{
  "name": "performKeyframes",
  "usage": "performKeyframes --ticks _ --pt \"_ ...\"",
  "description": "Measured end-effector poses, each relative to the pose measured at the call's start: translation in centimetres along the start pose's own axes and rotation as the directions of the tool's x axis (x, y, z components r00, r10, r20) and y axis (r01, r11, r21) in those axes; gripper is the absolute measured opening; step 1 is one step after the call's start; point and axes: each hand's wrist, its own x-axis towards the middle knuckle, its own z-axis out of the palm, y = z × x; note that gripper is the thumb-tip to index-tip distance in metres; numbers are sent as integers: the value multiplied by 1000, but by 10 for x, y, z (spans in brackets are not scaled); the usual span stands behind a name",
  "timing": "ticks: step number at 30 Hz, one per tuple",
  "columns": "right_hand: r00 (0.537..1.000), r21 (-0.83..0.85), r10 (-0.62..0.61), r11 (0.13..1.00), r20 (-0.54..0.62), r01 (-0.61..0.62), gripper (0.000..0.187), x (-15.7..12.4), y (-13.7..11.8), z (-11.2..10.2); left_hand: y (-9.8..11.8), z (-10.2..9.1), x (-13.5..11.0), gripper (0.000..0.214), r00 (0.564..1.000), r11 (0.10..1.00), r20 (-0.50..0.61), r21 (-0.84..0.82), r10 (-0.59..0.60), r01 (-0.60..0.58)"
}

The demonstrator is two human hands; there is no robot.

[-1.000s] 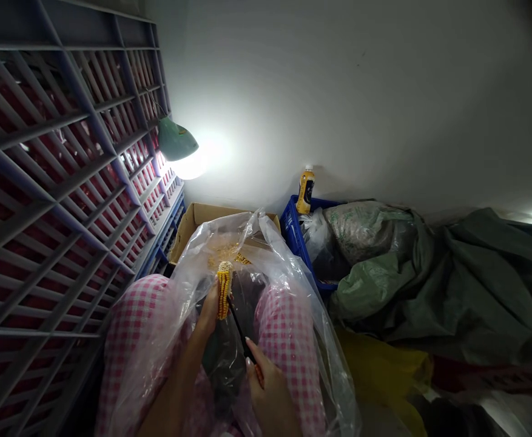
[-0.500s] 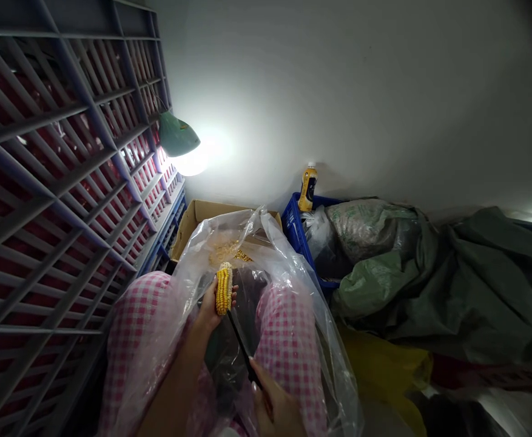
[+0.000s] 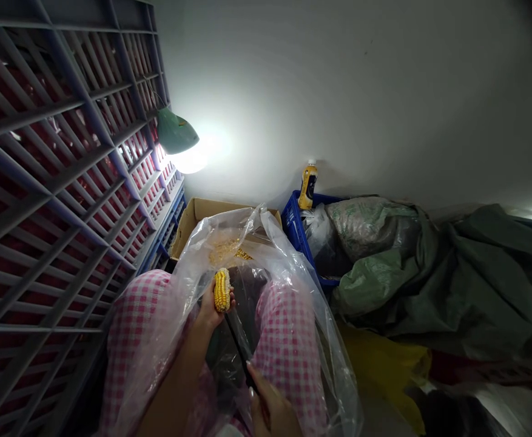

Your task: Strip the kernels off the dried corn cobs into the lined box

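Observation:
My left hand point(image 3: 209, 307) is closed around a yellow corn cob point(image 3: 222, 291), holding it upright between my knees. Bare, pale rows show at the cob's top and right side. In my right hand point(image 3: 275, 405) is a screwdriver-like tool point(image 3: 237, 341) with a long dark shaft; its handle is mostly hidden by my fingers. The shaft slants up to the left, its tip at or just below the cob's lower end; contact cannot be made out. A clear plastic bag point(image 3: 299, 267) is spread over my lap, with loose kernels point(image 3: 222, 250) toward its far end.
Beyond the bag is a cardboard box point(image 3: 193, 212). Slatted crates point(image 3: 88, 103) rise on the left, with a lit green lamp point(image 3: 177, 132) attached. A blue basket point(image 3: 295, 227) with sacks and a yellow bottle point(image 3: 308, 187) stands right, beside green tarp point(image 3: 484, 279).
The cob has tipped slightly and sits a little lower at its top. My right hand and the tool have shifted slightly left, the shaft tip moving down from the cob's lower end.

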Motion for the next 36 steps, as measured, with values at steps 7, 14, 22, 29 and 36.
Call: performKeyframes --ticks 7,14,22,29,36 --pt "1000 -24 7 1000 8 -7 45 2 -3 -3 -3 1 1 40 998 995 4 86 57 -57" --pt "998 -56 -5 998 63 8 48 4 -10 -8 -5 -1 4 39 988 975 2 164 154 -153" --pt "993 -90 34 996 109 -24 49 6 -19 -17 -7 -1 6 41 979 937 -44 303 198 -176" --pt "991 -27 69 997 111 -67 48 6 -20 -16 -8 -3 9 47 973 912 -85 372 216 -170" --pt "984 32 128 991 125 -133 48 9 -19 -9 -12 -8 18 50 967 885 -105 437 231 -163"
